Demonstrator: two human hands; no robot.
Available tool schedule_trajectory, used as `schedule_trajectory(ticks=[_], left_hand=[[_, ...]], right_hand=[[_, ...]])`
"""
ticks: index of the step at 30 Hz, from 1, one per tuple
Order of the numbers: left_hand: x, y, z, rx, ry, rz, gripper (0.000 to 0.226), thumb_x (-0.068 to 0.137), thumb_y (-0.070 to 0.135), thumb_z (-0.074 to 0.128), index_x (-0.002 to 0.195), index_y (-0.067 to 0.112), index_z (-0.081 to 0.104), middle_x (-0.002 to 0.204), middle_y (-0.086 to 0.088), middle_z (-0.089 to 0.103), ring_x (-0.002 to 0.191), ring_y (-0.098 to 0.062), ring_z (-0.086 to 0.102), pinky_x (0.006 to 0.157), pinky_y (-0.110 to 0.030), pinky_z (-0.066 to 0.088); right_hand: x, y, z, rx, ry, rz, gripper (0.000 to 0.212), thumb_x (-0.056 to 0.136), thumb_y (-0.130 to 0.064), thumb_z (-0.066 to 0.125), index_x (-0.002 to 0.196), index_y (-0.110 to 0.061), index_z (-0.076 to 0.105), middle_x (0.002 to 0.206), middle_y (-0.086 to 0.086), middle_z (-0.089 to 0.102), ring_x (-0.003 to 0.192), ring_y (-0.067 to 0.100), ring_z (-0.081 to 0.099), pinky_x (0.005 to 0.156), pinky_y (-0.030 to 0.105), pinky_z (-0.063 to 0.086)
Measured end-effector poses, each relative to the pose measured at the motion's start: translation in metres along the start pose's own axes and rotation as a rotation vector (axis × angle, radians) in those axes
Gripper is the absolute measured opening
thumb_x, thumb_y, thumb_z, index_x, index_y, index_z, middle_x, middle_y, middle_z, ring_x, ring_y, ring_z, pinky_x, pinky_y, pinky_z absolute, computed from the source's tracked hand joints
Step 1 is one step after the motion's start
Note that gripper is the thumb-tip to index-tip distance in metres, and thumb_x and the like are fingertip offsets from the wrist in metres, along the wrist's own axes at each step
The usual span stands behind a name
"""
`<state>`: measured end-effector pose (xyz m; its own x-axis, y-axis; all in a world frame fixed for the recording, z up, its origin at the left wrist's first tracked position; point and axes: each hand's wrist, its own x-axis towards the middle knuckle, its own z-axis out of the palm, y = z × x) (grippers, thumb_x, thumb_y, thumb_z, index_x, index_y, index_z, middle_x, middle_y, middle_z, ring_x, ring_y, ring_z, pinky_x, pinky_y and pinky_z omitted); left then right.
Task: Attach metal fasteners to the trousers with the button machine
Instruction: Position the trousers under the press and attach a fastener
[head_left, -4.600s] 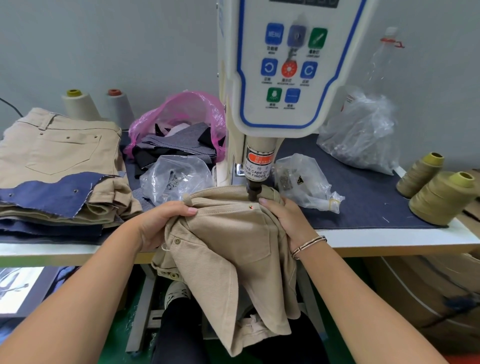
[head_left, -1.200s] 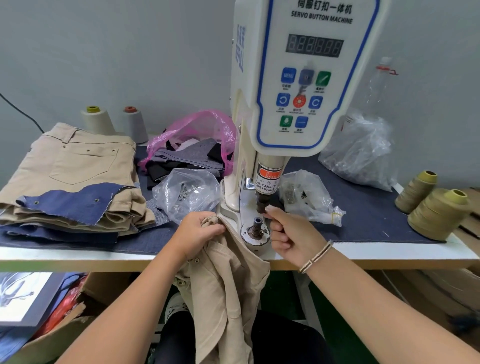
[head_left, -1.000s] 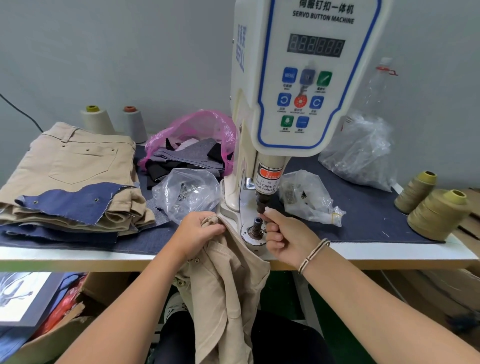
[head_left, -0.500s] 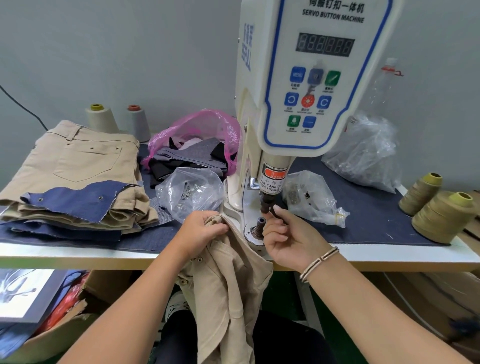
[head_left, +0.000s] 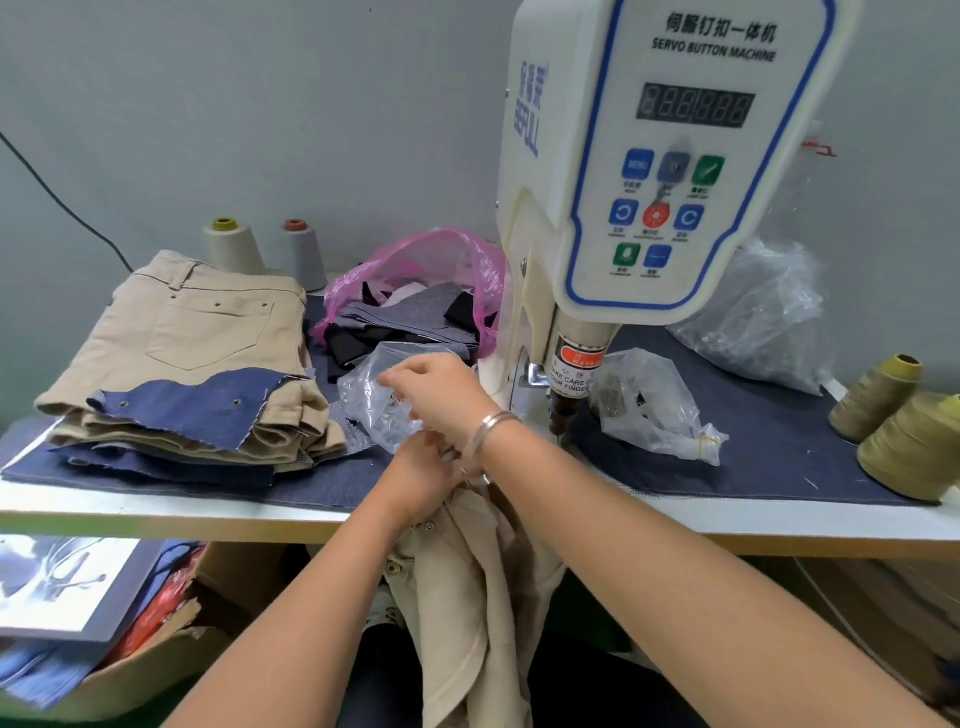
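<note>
Grey wall stands behind a white-edged worktable (head_left: 156, 512) covered with a dark blue cloth, and the servo button machine (head_left: 670, 171) rises at its middle. The trousers (head_left: 467, 582) being worked hang over the table's near edge, just below the machine's punch (head_left: 561, 415), draping straight down toward the person's lap, so their long axis runs vertically.

The left hand (head_left: 421, 480) grips a bunched fold at the top of the trousers, at the table edge. The right hand (head_left: 436, 387) has crossed over it to the left and reaches into a clear plastic bag (head_left: 374, 410) that seems to hold small metal parts; its fingers look curled as if picking, but whether they pinch a fastener cannot be told, since the hand is blurred and the bag's film glints.

The coming move likely turns on this: the bag lies left of the punch, the fabric lies directly below and in front of it, and the right hand must travel back rightward to load it. The left hand is nearer the trousers.

The right wrist and bracelet (head_left: 491, 423) cover the lower die, so it cannot be seen. A stack of finished trousers (head_left: 182, 332) lies at far left.
</note>
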<state>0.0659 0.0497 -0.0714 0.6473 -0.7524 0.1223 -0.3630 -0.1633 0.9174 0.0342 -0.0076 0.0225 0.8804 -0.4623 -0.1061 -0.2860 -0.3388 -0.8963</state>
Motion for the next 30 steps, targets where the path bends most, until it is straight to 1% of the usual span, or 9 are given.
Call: schedule_trajectory(ticks=[2, 4, 7, 9, 11, 15, 23, 27, 30], left_hand=[[0.002, 0.000, -0.001, -0.035, -0.027, -0.008, 0.005, 0.070, 0.021, 0.063, 0.073, 0.021, 0.061, 0.076, 0.002, 0.068, 0.075, -0.016, 0.062, 0.071, -0.030, 0.050], [0.002, -0.001, 0.001, -0.049, -0.038, 0.014, 0.007, 0.066, 0.024, 0.061, 0.069, 0.018, 0.058, 0.068, 0.003, 0.062, 0.064, -0.008, 0.054, 0.064, -0.026, 0.045], [0.000, -0.002, 0.003, 0.005, -0.039, 0.033, 0.016, 0.062, 0.023, 0.053, 0.064, 0.007, 0.055, 0.058, 0.003, 0.055, 0.057, -0.003, 0.042, 0.056, -0.022, 0.039], [-0.001, 0.000, 0.003, 0.035, -0.022, 0.033, 0.029, 0.064, 0.021, 0.049, 0.073, -0.004, 0.059, 0.065, -0.005, 0.057, 0.064, -0.010, 0.045, 0.057, -0.028, 0.041], [0.000, 0.002, 0.003, 0.049, -0.014, 0.040, 0.034, 0.065, 0.022, 0.048, 0.080, -0.005, 0.062, 0.071, -0.008, 0.062, 0.068, -0.011, 0.048, 0.059, -0.031, 0.044], [0.000, 0.003, 0.001, 0.098, -0.034, 0.002, 0.039, 0.064, 0.024, 0.046, 0.079, -0.008, 0.062, 0.078, -0.025, 0.066, 0.067, -0.016, 0.047, 0.059, -0.039, 0.045], [0.001, 0.001, 0.001, 0.075, -0.046, -0.032, 0.026, 0.062, 0.027, 0.049, 0.068, 0.003, 0.059, 0.066, -0.013, 0.062, 0.063, -0.016, 0.043, 0.058, -0.041, 0.044], [0.001, 0.000, 0.002, 0.106, -0.091, -0.011, 0.021, 0.061, 0.028, 0.056, 0.065, 0.008, 0.060, 0.066, -0.010, 0.066, 0.062, -0.013, 0.047, 0.060, -0.038, 0.047], [0.000, -0.001, 0.002, 0.049, -0.118, -0.030, 0.018, 0.062, 0.022, 0.061, 0.068, 0.006, 0.064, 0.067, -0.007, 0.068, 0.064, -0.010, 0.054, 0.065, -0.043, 0.049]], right_hand=[[0.034, 0.002, 0.003, -0.503, -0.026, -0.068, 0.026, 0.093, -0.010, 0.047, 0.072, -0.001, 0.060, 0.076, 0.015, 0.060, 0.063, 0.020, 0.048, 0.058, 0.026, 0.039], [0.057, 0.013, 0.007, -0.805, -0.034, -0.055, 0.020, 0.092, -0.004, 0.044, 0.087, -0.004, 0.063, 0.093, 0.013, 0.063, 0.086, 0.028, 0.059, 0.066, 0.029, 0.041], [0.081, 0.029, 0.017, -0.996, -0.008, -0.013, 0.033, 0.091, -0.006, 0.045, 0.120, -0.008, 0.060, 0.121, 0.010, 0.062, 0.111, 0.030, 0.058, 0.076, 0.034, 0.045], [0.093, 0.034, 0.023, -1.055, 0.004, -0.005, 0.034, 0.090, -0.008, 0.049, 0.122, -0.011, 0.060, 0.123, 0.008, 0.061, 0.111, 0.031, 0.057, 0.081, 0.038, 0.049], [0.100, 0.037, 0.027, -1.099, 0.009, -0.078, 0.030, 0.090, -0.012, 0.052, 0.118, -0.013, 0.063, 0.118, 0.007, 0.064, 0.105, 0.029, 0.060, 0.074, 0.033, 0.045], [0.105, 0.042, 0.031, -1.133, -0.017, -0.134, 0.028, 0.089, -0.015, 0.054, 0.115, -0.017, 0.065, 0.114, 0.006, 0.065, 0.100, 0.028, 0.062, 0.067, 0.032, 0.038], [0.103, 0.044, 0.027, -1.044, 0.025, -0.188, 0.028, 0.092, -0.016, 0.049, 0.116, -0.019, 0.062, 0.113, 0.008, 0.065, 0.099, 0.029, 0.061, 0.070, 0.030, 0.039], [0.090, 0.045, 0.018, -0.762, 0.081, -0.152, 0.022, 0.095, -0.026, 0.045, 0.108, -0.021, 0.062, 0.102, 0.004, 0.067, 0.091, 0.025, 0.060, 0.070, 0.029, 0.041], [0.071, 0.052, 0.009, -0.388, 0.251, -0.245, 0.013, 0.091, -0.028, 0.052, 0.089, -0.023, 0.064, 0.076, -0.010, 0.062, 0.073, 0.013, 0.057, 0.065, 0.029, 0.044]])
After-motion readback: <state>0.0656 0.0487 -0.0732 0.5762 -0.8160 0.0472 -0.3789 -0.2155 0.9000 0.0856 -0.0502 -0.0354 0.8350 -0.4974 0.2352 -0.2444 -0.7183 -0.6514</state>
